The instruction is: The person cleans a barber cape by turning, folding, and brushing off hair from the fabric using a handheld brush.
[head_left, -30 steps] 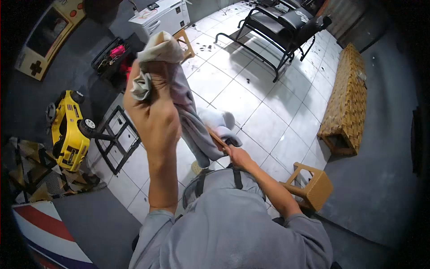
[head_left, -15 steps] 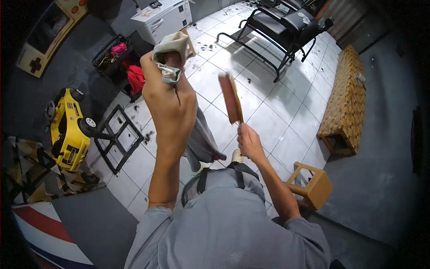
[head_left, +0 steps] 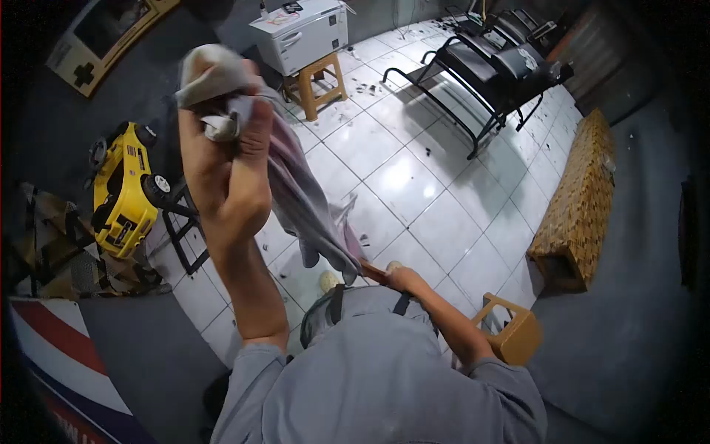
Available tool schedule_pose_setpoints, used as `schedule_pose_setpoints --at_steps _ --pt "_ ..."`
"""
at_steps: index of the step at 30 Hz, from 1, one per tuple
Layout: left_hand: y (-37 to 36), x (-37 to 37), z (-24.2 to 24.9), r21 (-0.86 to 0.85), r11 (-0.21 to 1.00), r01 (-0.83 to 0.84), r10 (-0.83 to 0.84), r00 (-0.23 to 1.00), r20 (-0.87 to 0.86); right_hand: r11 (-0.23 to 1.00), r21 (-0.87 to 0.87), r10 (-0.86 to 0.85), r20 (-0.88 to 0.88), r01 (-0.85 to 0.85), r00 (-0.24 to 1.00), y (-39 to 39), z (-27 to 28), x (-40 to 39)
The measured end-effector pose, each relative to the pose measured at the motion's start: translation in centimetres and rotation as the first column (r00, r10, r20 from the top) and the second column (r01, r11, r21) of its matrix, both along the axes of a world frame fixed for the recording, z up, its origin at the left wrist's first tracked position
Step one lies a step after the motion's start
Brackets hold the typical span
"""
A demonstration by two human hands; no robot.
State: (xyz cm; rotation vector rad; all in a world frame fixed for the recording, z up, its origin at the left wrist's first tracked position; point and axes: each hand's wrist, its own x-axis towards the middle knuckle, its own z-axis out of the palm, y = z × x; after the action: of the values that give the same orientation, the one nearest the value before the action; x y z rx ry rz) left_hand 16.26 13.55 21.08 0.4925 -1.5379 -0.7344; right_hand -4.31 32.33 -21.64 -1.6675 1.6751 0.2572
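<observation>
Raised at the upper left, my left hand (head_left: 235, 170) is closed on the bunched end of a grey cloth (head_left: 299, 196). The cloth hangs down to the right, with a pinkish part along it, and its lower end reaches my waist. My right hand (head_left: 405, 279) is closed round the handle of a wooden brush (head_left: 374, 272), low in front of my body. The brush head touches or lies behind the cloth's lower end, which hides most of it.
A black reclining chair (head_left: 473, 66) stands at the upper right, a woven bench (head_left: 580, 200) along the right wall, and a tan stool (head_left: 518, 337) near my right elbow. Left are a yellow toy car (head_left: 127, 192) and a black frame (head_left: 181, 237). Dark hair clumps dot the tiles.
My left hand has moved left and slightly up, drawing the cloth out at a slant. My right hand has come down, bringing the brush to the cloth's lower end. The view has shifted.
</observation>
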Motion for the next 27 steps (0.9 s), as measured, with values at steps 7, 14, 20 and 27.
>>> schedule_pose_setpoints --at_steps 7,14,20,27 --pt "-0.8 -0.3 -1.2 -0.304 0.935 -0.18 0.296 0.869 0.396 0.775 -0.431 -0.361 0.298 0.462 0.884 -5.1 6.9 -3.3" --pt "0.6 -4.0 -1.4 -0.181 0.961 -0.212 0.263 0.903 0.34 0.682 0.242 -0.3 0.953 0.69 -0.039 -6.6 30.2 2.1" --pt "0.4 -6.7 -1.8 0.179 0.936 -0.304 0.288 0.952 0.108 0.796 -0.236 -0.152 0.814 0.558 0.561 -6.0 22.9 4.4" --pt "-0.2 -5.7 -0.9 0.525 0.847 0.086 0.096 0.946 -0.309 0.987 -0.067 0.149 0.095 -0.143 0.984 0.9 -1.2 -7.4"
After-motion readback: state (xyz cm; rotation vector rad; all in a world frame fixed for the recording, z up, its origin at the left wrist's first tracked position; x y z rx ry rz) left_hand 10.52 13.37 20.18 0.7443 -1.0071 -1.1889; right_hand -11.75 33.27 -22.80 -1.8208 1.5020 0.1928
